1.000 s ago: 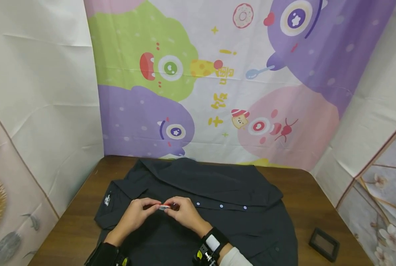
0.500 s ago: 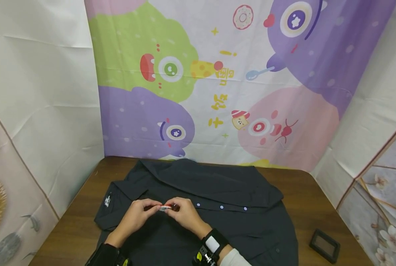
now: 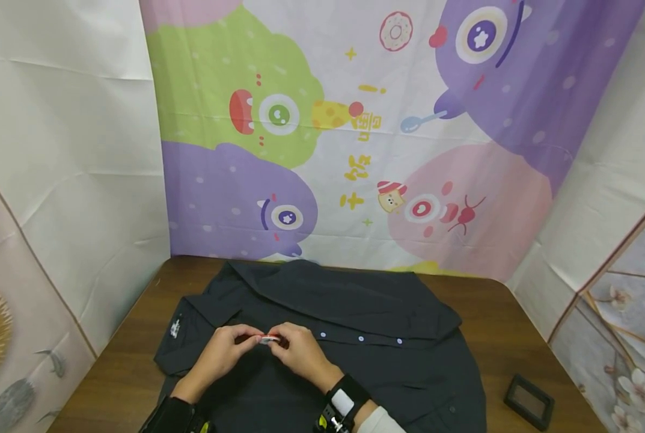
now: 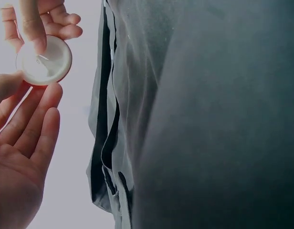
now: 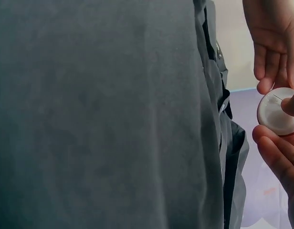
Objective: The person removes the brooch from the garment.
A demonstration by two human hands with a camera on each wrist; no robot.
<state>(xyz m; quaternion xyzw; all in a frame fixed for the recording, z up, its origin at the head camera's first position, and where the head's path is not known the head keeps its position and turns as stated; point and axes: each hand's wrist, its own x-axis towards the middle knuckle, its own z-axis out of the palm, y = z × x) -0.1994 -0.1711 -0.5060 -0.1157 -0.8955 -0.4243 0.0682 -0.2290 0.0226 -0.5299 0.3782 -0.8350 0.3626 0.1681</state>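
Observation:
A round pin badge [image 3: 270, 340] with a red edge is held between both hands, over the dark shirt [image 3: 365, 379]. My left hand [image 3: 226, 353] pinches its left edge between thumb and fingers. From the other side, my right hand [image 3: 304, 356] grips it. The left wrist view shows the badge's whitish back [image 4: 55, 66], where the right thumb [image 4: 36, 33] presses by a thin metal pin [image 4: 42, 57]. In the right wrist view the pin [image 5: 278, 97] shows beside that thumb, on the badge's back [image 5: 273, 117]. The badge's front is hidden.
The shirt lies spread over a brown wooden table [image 3: 119, 373], with light buttons [image 3: 361, 338] along its placket and a folded sleeve at the left. A small black frame-like box [image 3: 529, 402] lies at the right. Behind the table hangs a cartoon-printed cloth [image 3: 349, 234].
Both hands keep their hold on the badge in nearly the same place. The right thumb has shifted slightly lower against it.

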